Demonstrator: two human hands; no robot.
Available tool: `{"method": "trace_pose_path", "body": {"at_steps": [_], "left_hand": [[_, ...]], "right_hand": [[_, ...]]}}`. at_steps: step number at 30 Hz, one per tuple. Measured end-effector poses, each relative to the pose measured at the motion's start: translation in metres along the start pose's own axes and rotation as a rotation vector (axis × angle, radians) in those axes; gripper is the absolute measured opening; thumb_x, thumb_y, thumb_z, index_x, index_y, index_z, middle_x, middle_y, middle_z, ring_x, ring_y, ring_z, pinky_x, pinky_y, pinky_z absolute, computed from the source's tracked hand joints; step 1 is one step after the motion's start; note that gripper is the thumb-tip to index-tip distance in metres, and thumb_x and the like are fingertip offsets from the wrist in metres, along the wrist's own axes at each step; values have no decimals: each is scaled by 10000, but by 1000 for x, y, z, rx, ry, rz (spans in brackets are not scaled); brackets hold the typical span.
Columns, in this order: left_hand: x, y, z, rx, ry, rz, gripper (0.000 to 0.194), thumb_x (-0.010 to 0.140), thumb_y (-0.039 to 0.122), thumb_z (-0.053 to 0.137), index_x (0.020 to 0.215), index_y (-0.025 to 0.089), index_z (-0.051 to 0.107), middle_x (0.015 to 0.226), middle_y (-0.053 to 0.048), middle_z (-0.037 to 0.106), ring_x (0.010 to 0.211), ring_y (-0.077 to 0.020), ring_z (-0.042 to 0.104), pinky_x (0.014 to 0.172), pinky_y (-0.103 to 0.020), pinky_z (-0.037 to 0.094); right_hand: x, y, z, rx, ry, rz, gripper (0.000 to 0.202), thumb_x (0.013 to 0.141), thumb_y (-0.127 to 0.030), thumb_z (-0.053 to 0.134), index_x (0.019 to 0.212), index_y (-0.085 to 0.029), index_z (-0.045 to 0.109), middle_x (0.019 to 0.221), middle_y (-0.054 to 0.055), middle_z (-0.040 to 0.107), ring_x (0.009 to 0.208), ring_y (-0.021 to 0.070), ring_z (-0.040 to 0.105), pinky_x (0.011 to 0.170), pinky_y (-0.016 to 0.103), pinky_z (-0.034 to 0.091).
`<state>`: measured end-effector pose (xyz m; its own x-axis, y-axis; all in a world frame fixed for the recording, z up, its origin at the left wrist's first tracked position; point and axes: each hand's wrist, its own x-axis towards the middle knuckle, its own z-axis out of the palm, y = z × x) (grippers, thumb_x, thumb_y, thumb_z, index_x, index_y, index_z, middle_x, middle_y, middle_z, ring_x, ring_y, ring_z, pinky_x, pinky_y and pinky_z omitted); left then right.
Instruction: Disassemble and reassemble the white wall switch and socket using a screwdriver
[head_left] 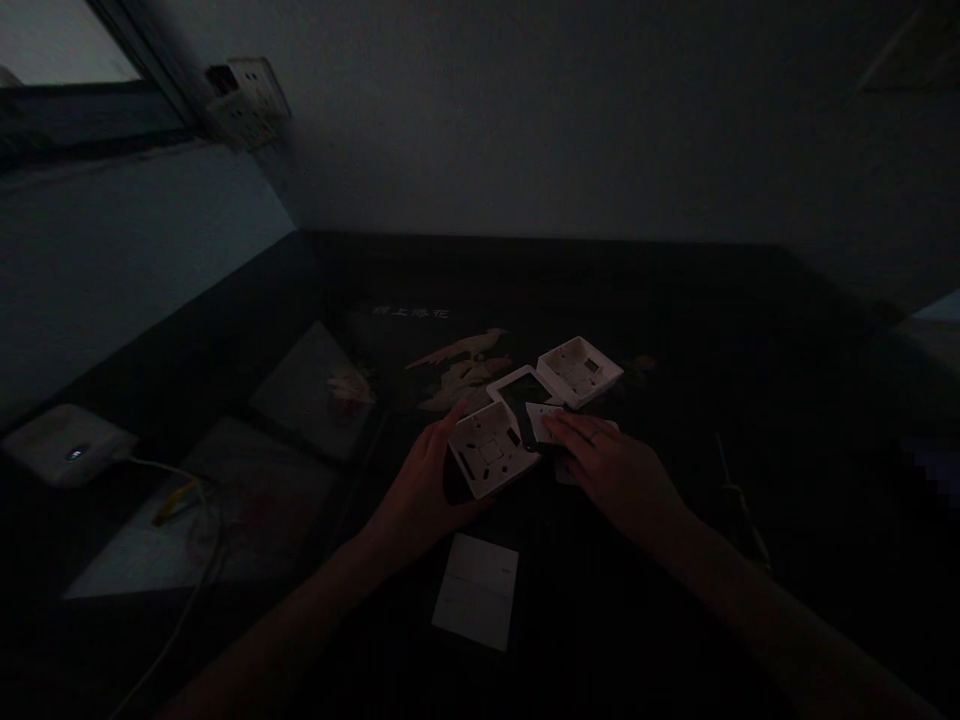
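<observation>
Currently, left hand (431, 485): thumb and fingers spread around near-left open white box (491, 450), gripping its sides.
Right hand (611, 465): fingertips together on small white plate (544, 422), right of that box; pinch or press, cannot tell.
Far-right box (580, 371): open side up, on dark table (615, 600).
Square frame (498, 387): between both boxes.
White panel (477, 592): flat, near side, below left hand.
Far left: wall sockets (259, 86).

Desk (615, 600): gleaming dark, smooth and glossy, mirroring light toward its left edge.
Near box (491, 450): looking like matt plastic.
Far box (580, 372): showing similar matt plastic.
Wall (480, 130): appearing matt.
</observation>
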<state>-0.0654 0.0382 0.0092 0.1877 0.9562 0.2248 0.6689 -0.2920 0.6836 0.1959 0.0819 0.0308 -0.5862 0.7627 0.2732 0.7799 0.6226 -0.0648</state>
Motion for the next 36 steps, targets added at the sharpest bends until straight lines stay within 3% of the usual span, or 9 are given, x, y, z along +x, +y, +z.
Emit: {"method": "trace_pose_path", "body": {"at_steps": [6,20,25,29,36], "left_hand": [[0,2,-4,5,-24,-17,1013,722,233,803,1543,282,212,1462,-156,451,1355,-364,468,1105,-586,413],[0,-8,-2,16,-31,19,955,762,273,773,1543,326,226,1498,-136,427,1391,-368,447,1100,-572,433],[0,-14,-4,22,-43,15,989,755,291,782,1552,332,197,1518,-133,422,1404,-366,431,1115,-580,414],[3,-24,-14,37,-38,22,1007,727,296,798,1545,322,213,1547,-132,416,1426,-382,406,1138,-614,367],[6,-26,-18,7,-68,-57,1151,648,293,856,1570,324,167,1552,-155,411,1408,-412,423,1113,-649,373]], "right_hand": [[-1,8,1,-5,-16,-61,481,866,-13,585,1337,-109,611,1334,146,674,1177,282,672,949,446,602],[4,12,-18,14,-86,-114,410,924,-101,586,1330,-141,626,1313,146,686,1170,262,681,911,414,623],[4,13,-21,31,-98,-141,435,890,-15,561,1310,-99,631,1331,168,668,1190,282,669,923,423,615],[3,15,-24,68,-78,-108,472,862,36,524,1298,-104,638,1282,162,701,1153,271,691,907,399,620],[6,21,-29,217,49,26,359,947,-83,480,1237,-156,680,1156,112,767,1001,237,753,844,374,636]]}}
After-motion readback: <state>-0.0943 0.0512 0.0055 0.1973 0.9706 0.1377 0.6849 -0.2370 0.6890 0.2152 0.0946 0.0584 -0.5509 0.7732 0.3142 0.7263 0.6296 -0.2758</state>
